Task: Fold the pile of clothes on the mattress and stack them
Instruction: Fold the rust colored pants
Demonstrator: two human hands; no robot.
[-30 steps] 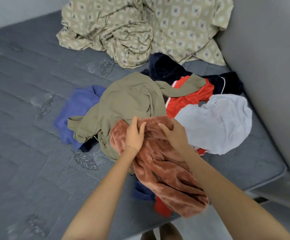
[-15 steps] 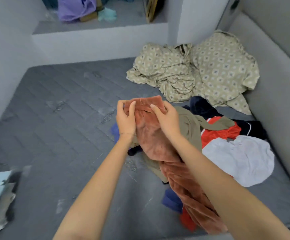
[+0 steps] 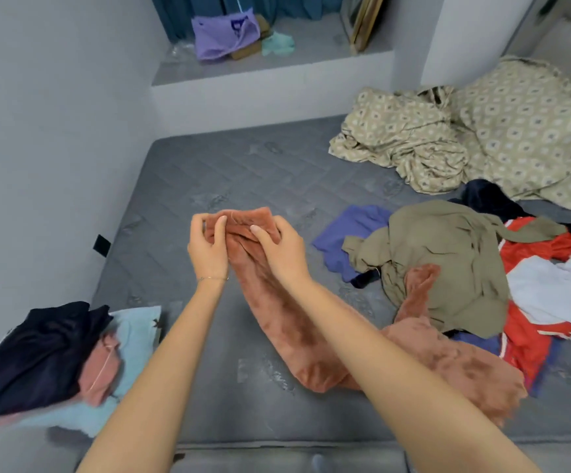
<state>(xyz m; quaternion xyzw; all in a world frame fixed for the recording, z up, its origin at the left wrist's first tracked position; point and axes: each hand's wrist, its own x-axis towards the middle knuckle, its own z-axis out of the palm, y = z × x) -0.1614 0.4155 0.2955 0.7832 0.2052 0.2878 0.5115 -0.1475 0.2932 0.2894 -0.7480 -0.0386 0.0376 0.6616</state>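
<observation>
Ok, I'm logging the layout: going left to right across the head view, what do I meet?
From the left: navy garment → left hand → right hand (both grip the rust fleece garment) → blue garment → olive garment → white garment.

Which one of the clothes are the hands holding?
The fuzzy rust-orange garment. The left hand and right hand pinch its top edge, while the olive garment and white garment lie untouched in the pile.

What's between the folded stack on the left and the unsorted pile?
Head view: grey mattress and the rust fleece garment, gripped at its top by the left hand and right hand, its tail trailing onto the pile.
</observation>
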